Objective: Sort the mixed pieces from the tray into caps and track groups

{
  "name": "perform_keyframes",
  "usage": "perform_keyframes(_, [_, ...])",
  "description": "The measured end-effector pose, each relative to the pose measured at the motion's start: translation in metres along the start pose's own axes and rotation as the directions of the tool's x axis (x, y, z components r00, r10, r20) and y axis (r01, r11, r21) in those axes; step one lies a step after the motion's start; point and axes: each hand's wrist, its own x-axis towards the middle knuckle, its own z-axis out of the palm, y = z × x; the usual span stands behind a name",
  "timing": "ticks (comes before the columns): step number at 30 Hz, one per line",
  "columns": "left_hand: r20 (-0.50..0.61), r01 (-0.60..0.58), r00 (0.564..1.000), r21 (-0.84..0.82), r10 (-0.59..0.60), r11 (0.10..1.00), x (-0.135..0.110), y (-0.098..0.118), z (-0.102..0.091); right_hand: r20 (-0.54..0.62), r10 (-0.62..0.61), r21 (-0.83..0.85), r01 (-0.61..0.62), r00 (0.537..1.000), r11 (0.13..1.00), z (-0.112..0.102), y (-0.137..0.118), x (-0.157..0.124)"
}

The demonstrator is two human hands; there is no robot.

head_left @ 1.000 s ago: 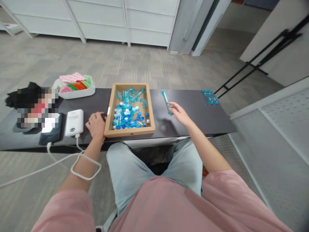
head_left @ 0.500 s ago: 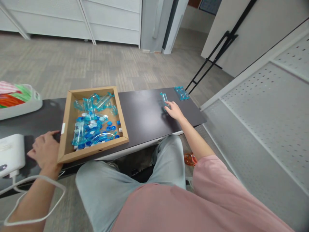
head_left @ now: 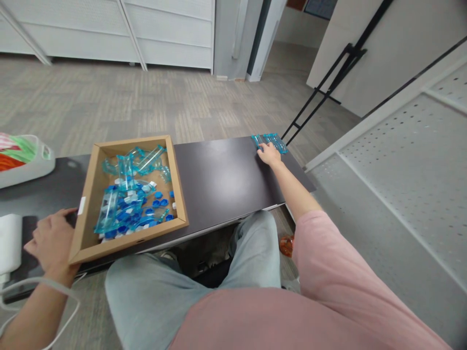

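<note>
My right hand [head_left: 269,154] is at the far right end of the dark table, its fingers closed on the near end of a clear turquoise plastic tube piece [head_left: 257,141]. Right beside it lies a row of several similar turquoise pieces [head_left: 279,144]. My left hand [head_left: 54,238] rests on the table left of a cardboard box [head_left: 178,189], fingers loosely spread and wrist by the box's near left corner. Inside the box are more clear turquoise pieces [head_left: 126,172], curved and straight, mixed with blue and white connector pieces [head_left: 149,211].
A white basket [head_left: 34,167] with colourful contents stands at the left. Near my left hand are a white device [head_left: 10,243] and a white cable [head_left: 69,294]. The dark table [head_left: 222,184] ends near a grey perforated panel [head_left: 386,194] on the right.
My right hand has moved away and to the right, bringing the turquoise piece up beside the row. The view has shifted slightly; my left hand stays by the box.
</note>
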Motion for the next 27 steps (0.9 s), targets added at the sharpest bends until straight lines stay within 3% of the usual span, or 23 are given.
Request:
perform_keyframes(7, [-0.058,0.055,0.997,0.182,-0.045,0.982,0.004,0.010,0.005,-0.115,-0.049,0.010,0.050,0.992,0.999,0.007,-0.001,-0.010])
perform_keyframes(11, [-0.002,0.011,1.000,0.237,-0.011,0.971,-0.001,0.027,-0.005,-0.208,-0.168,0.036,0.179,0.964,0.983,0.011,-0.032,-0.015])
perform_keyframes(14, [0.030,-0.014,1.000,0.224,0.007,0.975,-0.005,0.032,-0.010,-0.210,-0.406,0.078,0.430,0.889,0.900,0.009,-0.089,-0.030])
perform_keyframes(17, [0.034,-0.029,0.999,0.218,0.022,0.976,-0.006,0.029,-0.011,-0.182,-0.651,0.145,0.675,0.737,0.723,0.002,-0.168,-0.062])
perform_keyframes(19, [0.028,-0.034,0.999,0.208,0.029,0.978,-0.006,0.026,-0.009,-0.155,-0.752,0.173,0.767,0.641,0.618,-0.001,-0.224,-0.088])
perform_keyframes(21, [0.026,-0.043,0.999,0.187,0.038,0.981,-0.006,0.025,-0.008,-0.119,-0.808,0.158,0.814,0.577,0.559,-0.001,-0.275,-0.110])
perform_keyframes(24, [0.036,-0.049,0.998,0.167,0.044,0.985,-0.006,0.026,-0.009,-0.045,-0.835,0.083,0.835,0.549,0.544,0.005,-0.336,-0.129])
perform_keyframes(27, [0.035,-0.057,0.998,0.162,0.051,0.985,-0.008,0.029,-0.010,0.028,-0.812,0.014,0.812,0.583,0.584,0.015,-0.370,-0.131])
